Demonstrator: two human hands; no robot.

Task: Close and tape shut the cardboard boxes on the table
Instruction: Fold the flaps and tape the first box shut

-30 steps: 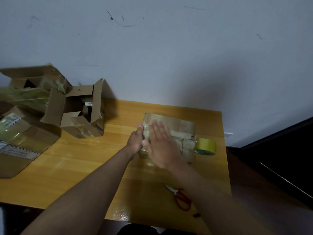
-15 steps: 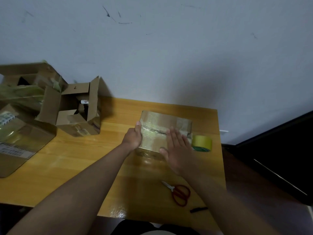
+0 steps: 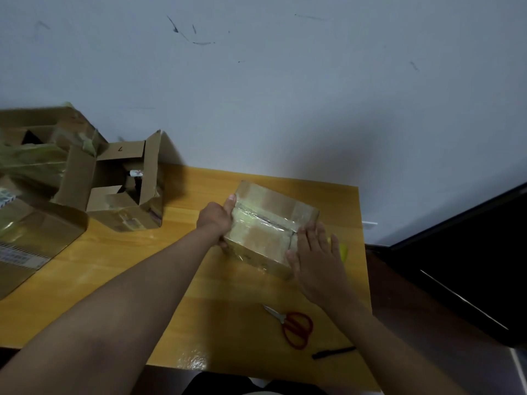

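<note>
A small closed cardboard box (image 3: 268,223), with shiny clear tape along its top seam, sits on the wooden table (image 3: 142,266). My left hand (image 3: 215,219) grips the box's left end, thumb up on the top edge. My right hand (image 3: 315,252) lies flat with straight fingers against the box's right end, over the tape. A yellow tape roll (image 3: 343,250) peeks out just behind my right hand, mostly hidden by it.
An open cardboard box (image 3: 122,189) with raised flaps stands at the back left. Larger boxes (image 3: 31,229) fill the table's left edge. Red-handled scissors (image 3: 295,327) and a black pen (image 3: 333,352) lie near the front right. A dark cabinet (image 3: 470,266) stands to the right.
My right hand has slid from the middle of the box top to its right end. The box has turned slightly. My left hand keeps its hold on the left end.
</note>
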